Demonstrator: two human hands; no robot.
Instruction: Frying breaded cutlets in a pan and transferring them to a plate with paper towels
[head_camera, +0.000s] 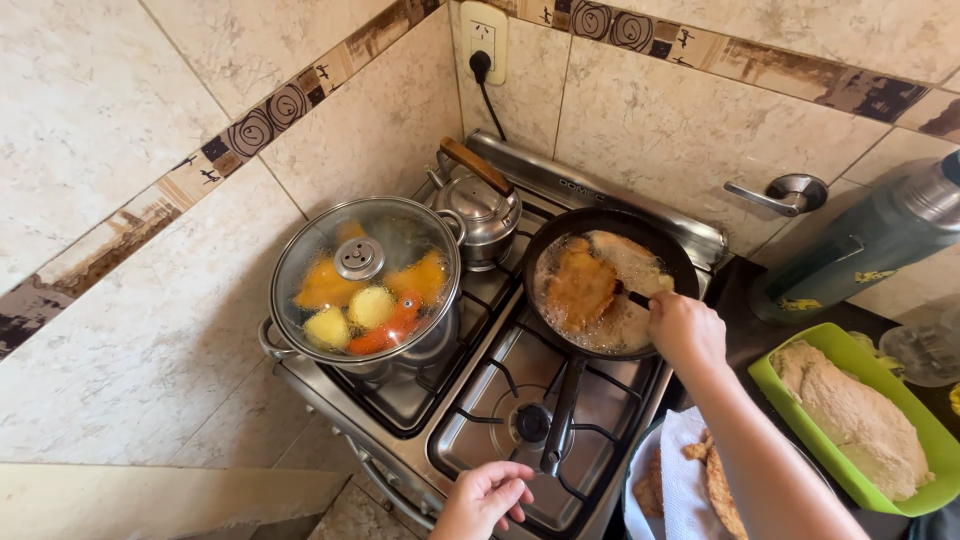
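Two hands at a corner stove, walls close behind and left.
Right hand (686, 330) grips a utensil (631, 296) over the pan (560, 245), where a cutlet (580, 288) fries in oil; left hand (484, 497), fingers loosely curled, holds nothing beside the pan handle (562, 420). Lidded pot (365, 280) holds vegetables; green tray (800, 352) holds breaded cutlets.

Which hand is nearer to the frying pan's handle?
Left. The left hand sits at the stove's front edge, just beside the end of the pan handle, apart from it. The right hand is farther up, over the frying pan's right rim, holding a utensil.
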